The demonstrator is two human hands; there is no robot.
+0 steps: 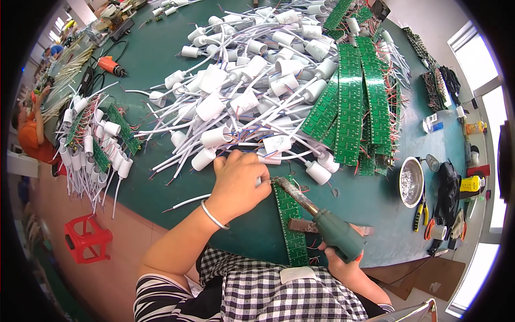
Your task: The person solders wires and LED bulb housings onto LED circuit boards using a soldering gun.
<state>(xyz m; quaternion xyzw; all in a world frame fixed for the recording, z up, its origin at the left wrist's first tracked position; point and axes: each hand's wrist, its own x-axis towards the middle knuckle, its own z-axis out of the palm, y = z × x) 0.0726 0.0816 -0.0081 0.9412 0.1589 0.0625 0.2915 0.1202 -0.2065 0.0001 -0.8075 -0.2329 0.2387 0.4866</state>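
Observation:
My right hand (pixel 346 266) is closed round a soldering iron with a dark green handle (pixel 339 236). Its metal tip slants up and left to the far end of a long green circuit board strip (pixel 292 222), close to my left fingers. My left hand (pixel 241 180) is pinched at that end of the strip; what sits between the fingertips is mostly hidden. A brown bar (pixel 303 225) lies across the strip, partly behind the iron. Beyond my left hand spreads a large heap of white lamp caps (pixel 214 137) with white cables and thin wires.
Wired green boards (pixel 350 102) are stacked right of the heap. A metal bowl (pixel 411 182), yellow-handled pliers (pixel 420 214) and a clear bottle (pixel 442 119) stand further right. At left are caps bundled with boards (pixel 99 145), an orange power tool (pixel 111 66), a red stool (pixel 88 238) and another person (pixel 33 131).

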